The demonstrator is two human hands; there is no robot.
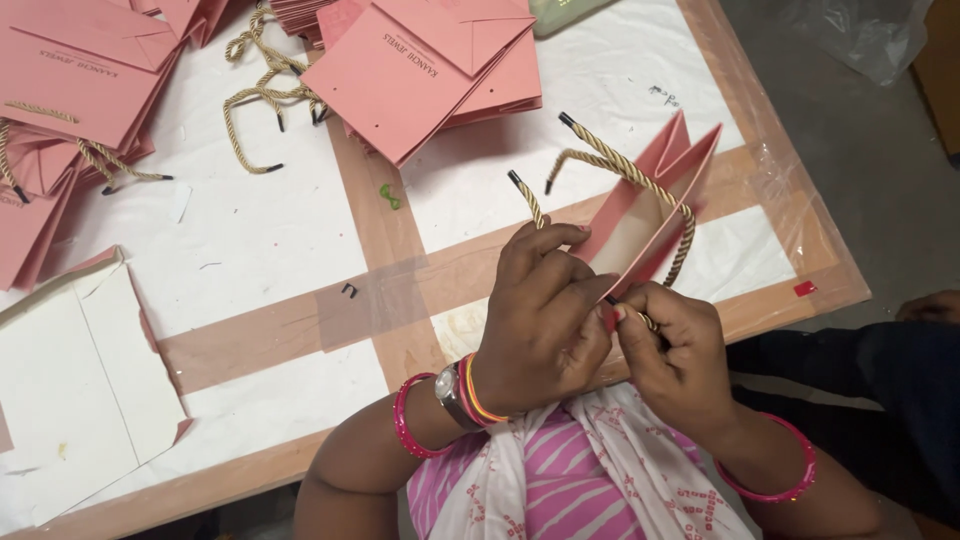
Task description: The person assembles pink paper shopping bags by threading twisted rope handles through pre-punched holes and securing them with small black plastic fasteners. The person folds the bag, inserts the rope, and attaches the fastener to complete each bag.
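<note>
Close to my chest, I am pinching the rim of a pink paper bag (650, 215) with my left hand (540, 315), fingers curled shut, while my right hand (675, 350) is gripping the gold cord (625, 170), probably mid-threading. Farther off, finished bags (430, 60) are lying stacked on the table (300, 230).

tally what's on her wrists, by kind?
Pink bangles: 2, one on the left wrist, one on the right wrist
Wristwatch: 1, left wrist
Thin coloured bands: a small bunch beside the watch, too close together to count
Total countable: 3
</note>
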